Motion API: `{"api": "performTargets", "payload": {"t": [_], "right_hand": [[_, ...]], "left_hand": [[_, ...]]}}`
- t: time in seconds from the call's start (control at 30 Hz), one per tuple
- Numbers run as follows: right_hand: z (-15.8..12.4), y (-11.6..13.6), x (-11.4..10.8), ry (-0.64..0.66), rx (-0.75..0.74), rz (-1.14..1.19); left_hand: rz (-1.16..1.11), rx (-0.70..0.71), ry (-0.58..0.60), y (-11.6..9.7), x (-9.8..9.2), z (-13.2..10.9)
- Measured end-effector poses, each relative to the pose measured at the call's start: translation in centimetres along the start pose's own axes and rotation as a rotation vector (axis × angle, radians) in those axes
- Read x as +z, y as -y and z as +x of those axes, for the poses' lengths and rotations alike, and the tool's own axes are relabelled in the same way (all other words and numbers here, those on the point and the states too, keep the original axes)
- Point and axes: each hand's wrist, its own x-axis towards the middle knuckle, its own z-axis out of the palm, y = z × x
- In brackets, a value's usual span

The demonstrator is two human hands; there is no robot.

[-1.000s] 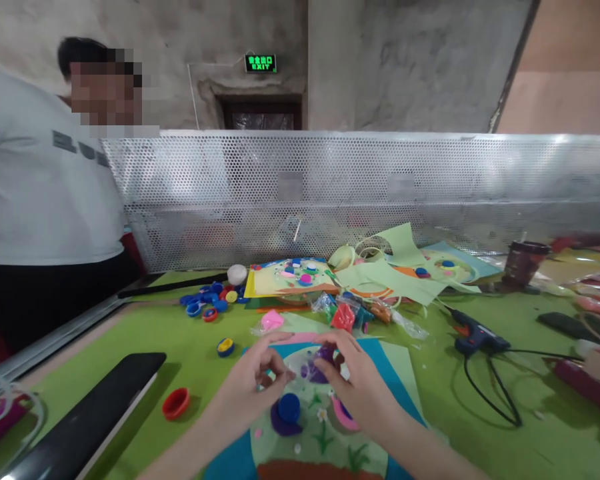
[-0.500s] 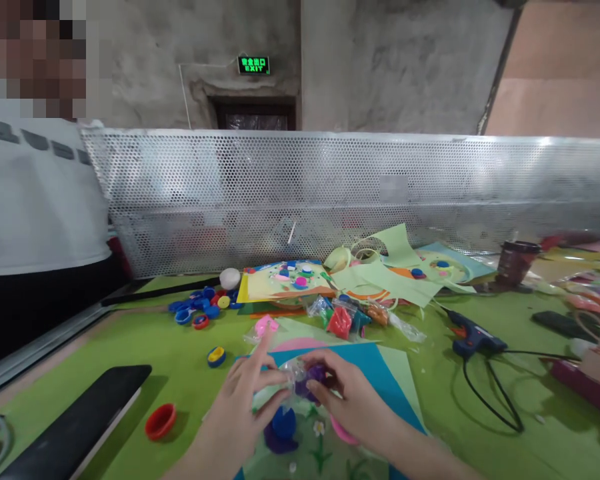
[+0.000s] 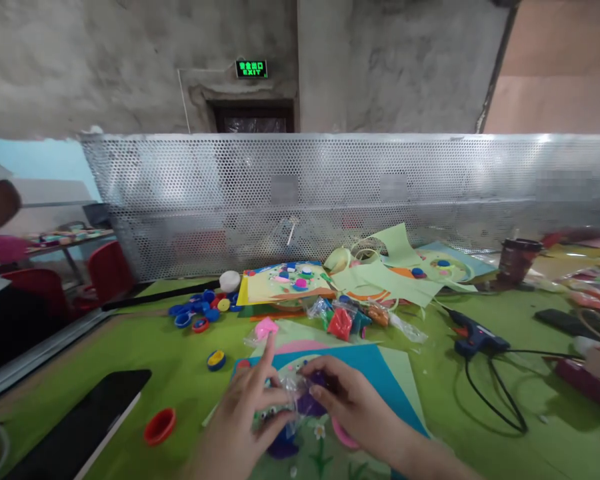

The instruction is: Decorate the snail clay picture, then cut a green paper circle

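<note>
The green-lit sign (image 3: 251, 69) reads "安全出口" above "EXIT".

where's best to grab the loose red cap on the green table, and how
Probably pinch opposite sides of the red cap, left hand coming from above right: its round wall stands up from the green table, and a black slab lies close on its left.

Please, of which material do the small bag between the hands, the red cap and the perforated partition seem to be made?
Small bag: apparently thin, glossy plastic film; see-through, with crinkled highlights.
Red cap: probably moulded plastic, smooth; evenly coloured, with a thin rim.
Perforated partition: most likely sheet metal, silvery; regular holes and bright reflections.
</note>
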Motion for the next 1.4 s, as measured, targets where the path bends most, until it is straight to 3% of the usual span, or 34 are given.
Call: {"api": "performTargets", "payload": {"t": [0.17, 0.4, 0.67, 0.77, 0.87, 0.93, 1.0, 1.17, 1.3, 1.4], "right_hand": [[0.0, -0.3, 0.3, 0.016, 0.025, 0.127], [-0.3, -0.3, 0.4, 0.132, 0.03, 0.318], [-0.9, 0.8, 0.3, 0.149, 0.109, 0.233], [-0.7, 1.3, -0.1, 0.122, 0.139, 0.283], [-0.1, 1.2, -1.3, -0.012, 0.178, 0.313], [0.4, 0.5, -2.3, -0.106, 0.219, 0.311], [0.9, -0.4, -3.2, -0.174, 0.247, 0.219], [1.2, -2.6, -4.0, -0.297, 0.121, -0.426], [1.0, -3.6, -4.5, -0.244, 0.068, -0.606], [1.0, -3.8, -4.8, -0.287, 0.067, -0.744]], "left_hand": [[0.067, 0.112, -0.06, -0.7, 0.1, -0.3], [0.05, 0.043, -0.142, -2.1, 0.0, -0.2], [-0.147, 0.06, -0.158, -2.8, 0.4, -0.7], [-0.396, -0.14, -0.085, -2.9, -0.1, -0.1], [-0.799, -0.425, 0.035, -2.9, -1.1, 0.8], [-0.972, -0.552, 0.028, -2.9, -1.6, 1.4], [-1.024, -0.609, -0.021, -3.0, -2.0, 1.7], [-1.007, -0.587, -0.072, -3.0, -2.1, 1.8], [-0.99, -0.529, -0.06, -2.6, -2.1, 1.7], [-0.972, -0.479, -0.011, -2.0, -1.7, 1.5]]}}
